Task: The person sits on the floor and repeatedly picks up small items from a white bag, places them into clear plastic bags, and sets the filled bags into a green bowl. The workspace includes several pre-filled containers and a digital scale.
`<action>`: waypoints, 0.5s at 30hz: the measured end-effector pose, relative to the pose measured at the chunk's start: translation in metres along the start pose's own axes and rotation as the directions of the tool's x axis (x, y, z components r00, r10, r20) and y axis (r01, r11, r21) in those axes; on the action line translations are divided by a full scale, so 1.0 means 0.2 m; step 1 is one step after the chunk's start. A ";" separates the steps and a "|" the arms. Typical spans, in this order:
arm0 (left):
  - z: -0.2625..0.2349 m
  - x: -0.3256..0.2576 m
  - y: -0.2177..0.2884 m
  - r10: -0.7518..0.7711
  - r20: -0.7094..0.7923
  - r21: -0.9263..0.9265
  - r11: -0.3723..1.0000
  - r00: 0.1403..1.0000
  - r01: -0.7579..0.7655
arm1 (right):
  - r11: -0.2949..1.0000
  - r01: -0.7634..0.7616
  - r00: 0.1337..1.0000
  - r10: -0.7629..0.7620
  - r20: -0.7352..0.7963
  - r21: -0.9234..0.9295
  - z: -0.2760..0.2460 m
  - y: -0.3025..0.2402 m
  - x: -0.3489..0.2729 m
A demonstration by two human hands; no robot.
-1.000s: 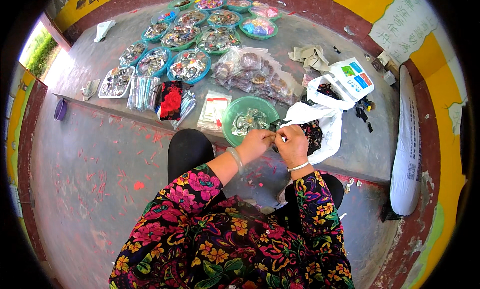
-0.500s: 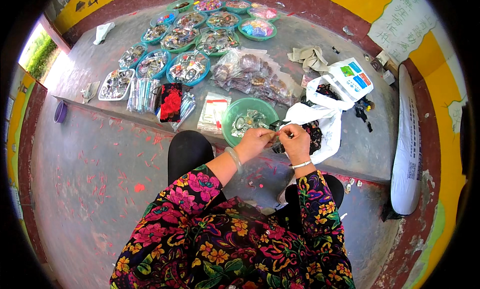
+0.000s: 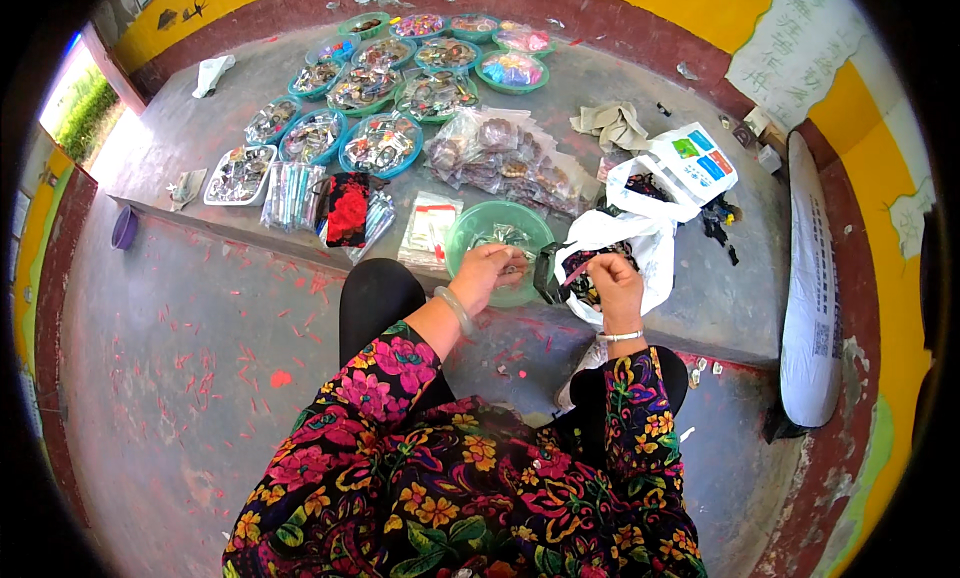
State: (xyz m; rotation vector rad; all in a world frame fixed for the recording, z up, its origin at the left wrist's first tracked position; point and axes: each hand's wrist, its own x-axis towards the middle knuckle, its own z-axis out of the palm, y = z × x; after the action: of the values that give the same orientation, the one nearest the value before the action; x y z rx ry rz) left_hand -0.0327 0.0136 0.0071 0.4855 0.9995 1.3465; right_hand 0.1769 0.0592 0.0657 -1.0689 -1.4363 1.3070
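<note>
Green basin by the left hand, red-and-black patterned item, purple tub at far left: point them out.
Green basin (image 3: 471,227): head view, bare inner wall, upper left.
Red-and-black patterned item (image 3: 347,210): head view, middle of its upper face.
Purple tub (image 3: 123,230): head view, its side.

Purple bowl (image 3: 125,229), on the floor (image 3: 170,398), left. White tray (image 3: 230,202) of small packets, left on the raised grey platform (image 3: 730,298). Black pouch (image 3: 348,210) with red pattern, right of the tray. Crumpled white plastic (image 3: 211,76), far left. Beige cloth (image 3: 610,126), far right. Long white-wrapped object (image 3: 812,298), right, beside the yellow-and-maroon wall (image 3: 875,198). Green hedge (image 3: 88,116), outdoors, far left.
</note>
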 end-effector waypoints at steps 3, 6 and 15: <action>-0.01 -0.04 0.02 0.012 -0.033 -0.008 1.000 0.999 -0.012 | 0.991 0.004 0.989 0.016 0.149 -0.135 0.03 0.03 -0.12; 0.00 -0.09 0.05 0.028 -0.049 0.045 0.999 0.998 -0.025 | 0.877 0.340 0.916 -0.226 0.331 -0.340 0.06 0.07 -0.22; 0.00 -0.26 -0.03 -0.023 -0.009 -0.016 1.000 1.000 0.023 | 0.666 0.393 0.873 -0.055 0.484 -0.634 0.11 0.19 -0.44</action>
State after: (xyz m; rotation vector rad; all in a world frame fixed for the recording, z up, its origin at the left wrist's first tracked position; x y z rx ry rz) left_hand -0.0256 -0.0370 0.0179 0.4551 0.9983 1.3362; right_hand 0.1778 -0.0289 0.0209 -1.0460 -2.4759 0.7958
